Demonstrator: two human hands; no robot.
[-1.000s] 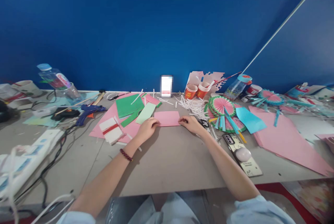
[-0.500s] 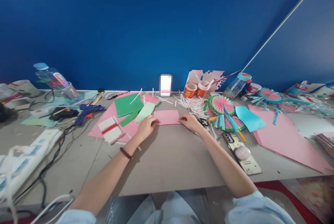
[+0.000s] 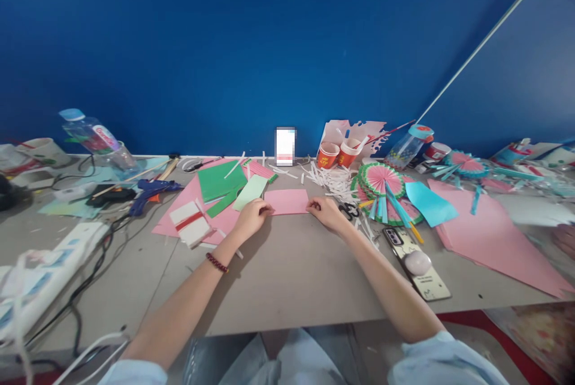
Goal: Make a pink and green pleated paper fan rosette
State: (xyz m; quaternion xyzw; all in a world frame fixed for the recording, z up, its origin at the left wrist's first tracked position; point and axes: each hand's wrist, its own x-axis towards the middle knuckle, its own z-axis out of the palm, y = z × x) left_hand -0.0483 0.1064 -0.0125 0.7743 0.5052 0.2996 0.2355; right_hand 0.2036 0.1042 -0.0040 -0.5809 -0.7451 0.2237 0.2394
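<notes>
A small pink sheet of paper (image 3: 287, 202) lies on the table in front of me, its near edge folded or slightly raised. My left hand (image 3: 254, 215) pinches its left end, with fingers closed. At the right end, my right hand (image 3: 324, 211) pinches the near corner the same way. A pale green paper piece (image 3: 250, 192) lies just beyond my left hand, beside darker green paper (image 3: 220, 180). Black-handled scissors (image 3: 349, 211) rest right of my right hand, partly under white paper strips (image 3: 335, 182).
Paper fans (image 3: 383, 184), red paper cups (image 3: 327, 155) and a phone (image 3: 417, 265) stand or lie to the right. A blue glue gun (image 3: 153, 190), a power strip (image 3: 49, 274) and cables are on the left. Another person's hand (image 3: 565, 238) shows at the far right edge.
Both my hands stay nearly still at the two ends of the pink paper. The other person's hand at the far right has shifted slightly.
</notes>
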